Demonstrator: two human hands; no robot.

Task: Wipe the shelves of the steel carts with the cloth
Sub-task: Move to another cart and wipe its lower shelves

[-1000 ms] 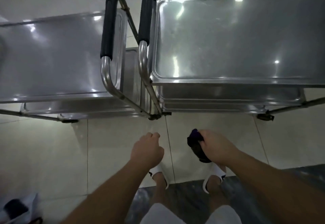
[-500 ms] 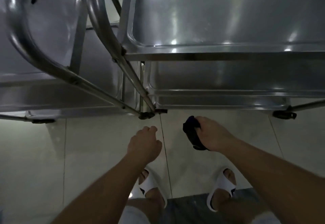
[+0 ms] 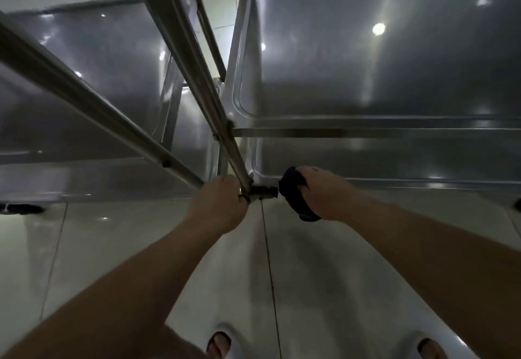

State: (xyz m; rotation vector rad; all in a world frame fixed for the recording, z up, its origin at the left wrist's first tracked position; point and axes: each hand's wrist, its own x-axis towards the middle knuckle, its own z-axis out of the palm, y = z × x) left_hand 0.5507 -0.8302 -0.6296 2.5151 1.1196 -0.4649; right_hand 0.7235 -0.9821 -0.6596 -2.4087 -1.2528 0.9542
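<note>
Head view
Carts: two steel carts are seen side by side, the left cart and the right cart, each with stacked tray shelves.
Left hand: the left hand is placed at the foot of a cart leg, fingers curled; whether the leg is actually gripped cannot be told.
Right hand: the right hand is closed around a dark cloth, which is bunched in the fist.
Cloth position: the cloth is held just beside the near left corner of the right cart's bottom shelf, at its rim; contact with the steel cannot be confirmed.
Step in hand: judged to be the approach to the lowest shelf, with wiping of it not yet begun.
Next move: the cloth would need to be carried under the middle shelf and pressed flat on the tray; clearance there is judged tight.
Surface: the shelves are polished and reflective, with ceiling lights mirrored; no dirt can be made out.
Room: a pale tiled floor is noted, with white sandals at the lower edge.
</note>
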